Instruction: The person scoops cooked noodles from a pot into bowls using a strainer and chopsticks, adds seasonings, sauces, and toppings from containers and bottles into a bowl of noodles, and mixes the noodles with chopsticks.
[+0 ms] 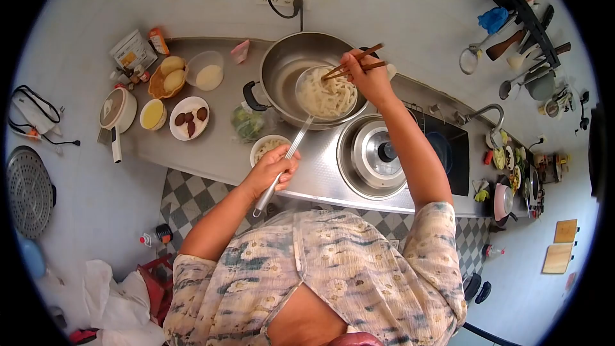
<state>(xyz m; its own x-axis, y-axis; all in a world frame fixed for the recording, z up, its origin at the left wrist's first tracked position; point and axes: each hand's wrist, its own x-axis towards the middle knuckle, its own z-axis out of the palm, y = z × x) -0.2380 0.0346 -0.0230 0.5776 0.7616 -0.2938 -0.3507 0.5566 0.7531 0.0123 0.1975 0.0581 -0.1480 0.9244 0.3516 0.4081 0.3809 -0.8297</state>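
Note:
My left hand (274,172) is closed round the metal handle of a strainer (298,133), whose round basket is over the large steel pan (278,57). Pale strips of food (327,97) fill the basket. In my right hand (368,77) is a pair of brown chopsticks (346,72), their tips touching the strips. Just above my left hand, partly hidden by it, a white bowl (256,148) holds more pale pieces. A plastic bag with green contents (246,122) lies beside the pan.
Left on the counter (221,147) are a plate of dark red pieces (191,129), a yellow-filled bowl (152,115), a basket (158,83), a clear tub (206,61) and a lidded pot (128,112). A lidded steel pot (365,154) and the sink (458,160) are on the right.

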